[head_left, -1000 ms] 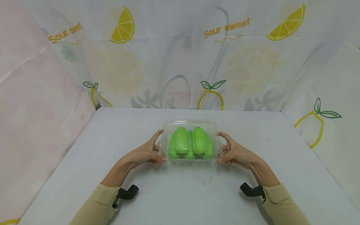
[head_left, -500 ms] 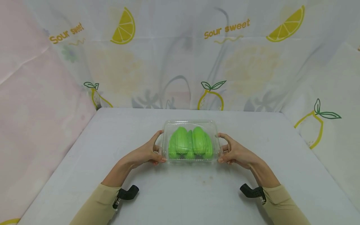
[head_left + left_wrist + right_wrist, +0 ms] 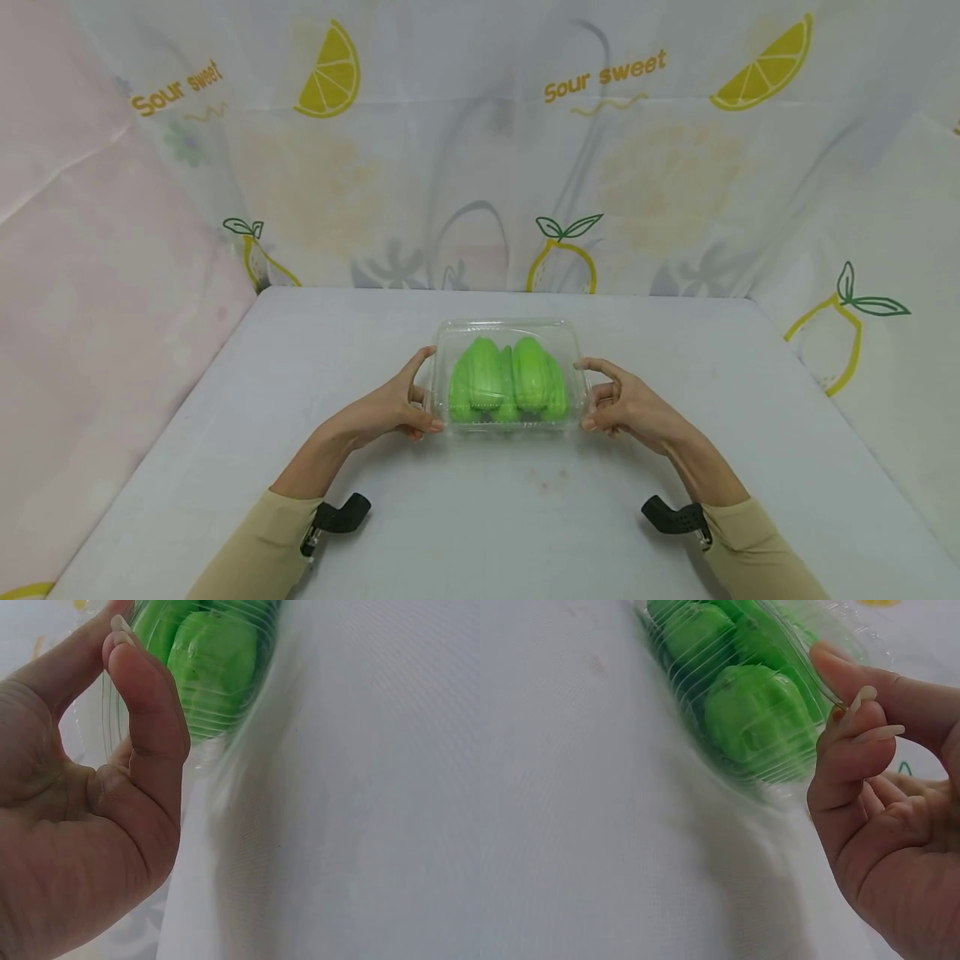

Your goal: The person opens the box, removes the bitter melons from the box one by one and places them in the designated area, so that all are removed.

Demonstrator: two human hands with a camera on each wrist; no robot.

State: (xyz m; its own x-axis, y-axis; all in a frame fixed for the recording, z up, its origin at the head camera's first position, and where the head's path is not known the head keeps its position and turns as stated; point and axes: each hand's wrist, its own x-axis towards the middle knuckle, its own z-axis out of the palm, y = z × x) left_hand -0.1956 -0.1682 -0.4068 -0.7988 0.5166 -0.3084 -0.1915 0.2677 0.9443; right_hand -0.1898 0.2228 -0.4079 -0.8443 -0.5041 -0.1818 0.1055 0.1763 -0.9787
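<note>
A clear plastic clamshell box (image 3: 551,333) sits in the middle of the white table, its lid down. Inside lie several bright green, ribbed, gourd-like pieces (image 3: 486,375), side by side and pointing away from me. My left hand (image 3: 390,407) pinches the box's left rim between thumb and fingers. On the other side, my right hand (image 3: 633,410) grips the right rim in the same way. Both wrist views show curled fingers at the thin edge, with green pieces (image 3: 214,664) behind the plastic wall. Whether the box bottom touches the table, I cannot tell.
A white cloth covers the table (image 3: 480,533), with faint brownish spots (image 3: 551,481) in front of the box. Behind it hangs a curtain (image 3: 420,183) printed with lemons. Black wrist mounts (image 3: 341,514) stick out from both beige sleeves (image 3: 258,546).
My right-hand fingers have shifted very slightly at the right rim. The box and my left hand stay practically where they were.
</note>
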